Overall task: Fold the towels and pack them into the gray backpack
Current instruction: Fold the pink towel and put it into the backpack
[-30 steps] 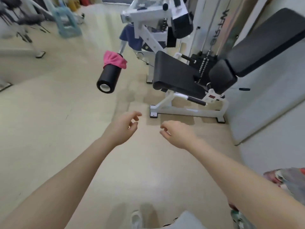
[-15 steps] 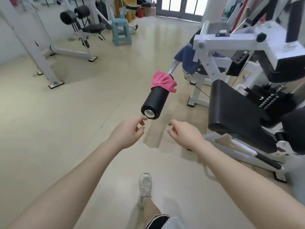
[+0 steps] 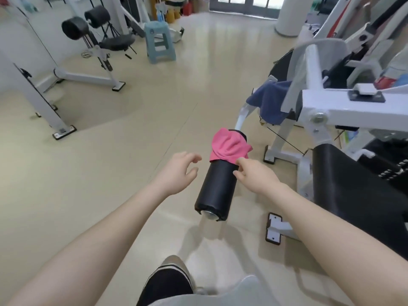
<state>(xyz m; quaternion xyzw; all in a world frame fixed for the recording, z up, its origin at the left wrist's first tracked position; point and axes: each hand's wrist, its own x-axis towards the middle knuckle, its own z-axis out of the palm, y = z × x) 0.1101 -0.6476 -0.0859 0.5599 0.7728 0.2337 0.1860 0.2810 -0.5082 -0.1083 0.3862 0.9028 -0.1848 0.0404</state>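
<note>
Both hands were released: the left hand hovered left of the black roller; the right hand reached near the pink towel.

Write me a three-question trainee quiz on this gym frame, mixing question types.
1. True or false: the pink towel lies draped over the far end of the black foam roller.
2. Which hand is nearer the pink towel? A) left hand B) right hand
3. Fill in: the dark blue towel hangs on the white ____ frame.

Key:
1. True.
2. B; its fingertips reach the towel's lower edge, no grip yet.
3. Machine.
</note>
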